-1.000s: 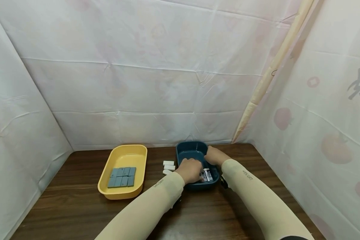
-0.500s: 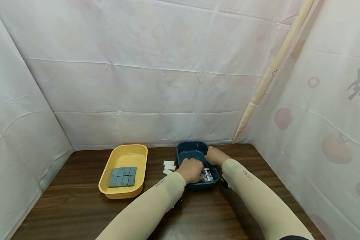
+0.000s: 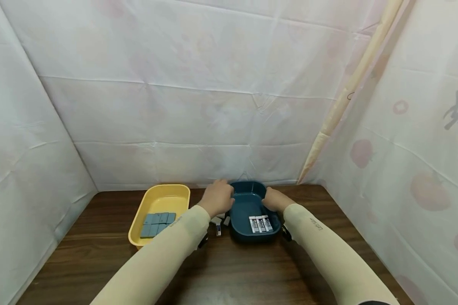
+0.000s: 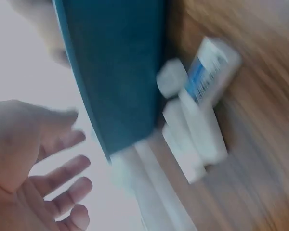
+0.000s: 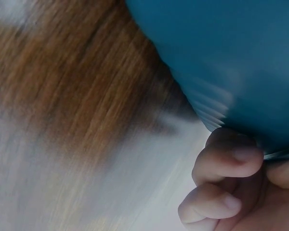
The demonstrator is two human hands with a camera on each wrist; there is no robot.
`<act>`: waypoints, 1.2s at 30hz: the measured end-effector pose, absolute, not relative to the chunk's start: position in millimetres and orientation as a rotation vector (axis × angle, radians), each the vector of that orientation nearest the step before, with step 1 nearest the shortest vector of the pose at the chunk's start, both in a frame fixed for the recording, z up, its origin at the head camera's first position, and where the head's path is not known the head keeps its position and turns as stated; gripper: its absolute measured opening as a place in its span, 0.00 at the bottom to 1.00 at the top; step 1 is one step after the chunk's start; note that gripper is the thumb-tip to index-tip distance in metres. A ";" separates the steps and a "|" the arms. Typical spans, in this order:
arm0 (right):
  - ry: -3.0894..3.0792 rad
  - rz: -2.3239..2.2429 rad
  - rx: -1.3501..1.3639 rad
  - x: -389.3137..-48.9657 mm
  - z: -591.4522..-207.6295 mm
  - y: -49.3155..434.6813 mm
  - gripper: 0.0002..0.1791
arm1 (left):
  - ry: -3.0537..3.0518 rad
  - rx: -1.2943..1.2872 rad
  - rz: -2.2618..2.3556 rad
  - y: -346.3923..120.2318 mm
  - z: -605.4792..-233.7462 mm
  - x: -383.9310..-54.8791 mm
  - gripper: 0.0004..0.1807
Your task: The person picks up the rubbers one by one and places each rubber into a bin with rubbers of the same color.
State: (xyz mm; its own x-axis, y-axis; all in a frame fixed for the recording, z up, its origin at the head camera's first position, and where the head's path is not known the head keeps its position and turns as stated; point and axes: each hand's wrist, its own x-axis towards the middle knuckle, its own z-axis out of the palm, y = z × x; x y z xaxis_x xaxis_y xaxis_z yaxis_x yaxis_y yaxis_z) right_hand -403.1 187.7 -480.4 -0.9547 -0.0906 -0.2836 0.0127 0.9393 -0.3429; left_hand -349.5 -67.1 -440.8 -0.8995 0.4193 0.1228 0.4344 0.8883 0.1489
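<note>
A dark blue tray (image 3: 245, 206) stands on the table with three white erasers (image 3: 261, 224) in printed sleeves lying side by side at its near end. My right hand (image 3: 274, 200) grips its right wall; the right wrist view shows curled fingers (image 5: 229, 161) at the rim. Over the table just left of the tray is my left hand (image 3: 216, 198), holding nothing, its fingers loosely bent and apart in the left wrist view. Below it lie several loose white erasers (image 4: 202, 130), one with a blue and black printed sleeve (image 4: 212, 72), partly hidden by the hand in the head view.
To the left stands a yellow tray (image 3: 164, 191) with rows of grey rectangular blocks (image 3: 156, 224), partly covered by the left sleeve (image 3: 164, 250). Pale printed curtains (image 3: 198, 127) close off the back and sides of the brown wooden table (image 3: 236, 271).
My left hand has left the inside of the blue tray and moved left, over the loose erasers. All three sleeved erasers in the tray now show. The right hand keeps its grip.
</note>
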 end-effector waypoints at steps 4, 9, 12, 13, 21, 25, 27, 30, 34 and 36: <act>2.802 -0.494 -0.076 -402.6 -481.9 187.9 0.39 | -3.031 -0.498 -0.461 -87.1 -441.0 -349.6 0.08; 2.803 -0.506 -0.082 -401.7 -481.0 188.2 0.39 | -3.147 -0.397 -0.554 -95.5 -453.8 -348.7 0.12; 2.801 -0.508 -0.074 -405.2 -482.9 187.6 0.39 | -3.175 -0.352 -0.496 -94.0 -465.6 -350.6 0.17; 2.801 -0.507 -0.071 -407.3 -484.8 187.6 0.38 | -3.177 -0.340 -0.479 -93.0 -468.7 -350.7 0.18; 2.799 -0.555 -0.067 -420.2 -502.0 196.9 0.39 | -3.189 -0.254 -0.384 -84.2 -478.2 -346.8 0.24; 2.795 -0.540 -0.058 -399.0 -480.6 187.6 0.40 | -3.163 -0.257 -0.341 -80.2 -475.8 -342.4 0.25; 2.800 -0.505 -0.067 -395.2 -477.5 187.1 0.40 | -3.150 -0.265 -0.331 -79.2 -474.7 -340.3 0.25; 2.802 -0.479 -0.077 -393.5 -476.1 186.8 0.40 | -3.137 -0.266 -0.318 -78.7 -474.3 -338.2 0.24; 2.798 -0.492 -0.068 -394.6 -477.4 186.4 0.40 | -3.148 -0.250 -0.308 -79.0 -475.9 -339.6 0.22; 2.799 -0.491 -0.070 -395.1 -478.1 186.3 0.40 | -3.161 -0.238 -0.307 -79.4 -476.1 -341.1 0.22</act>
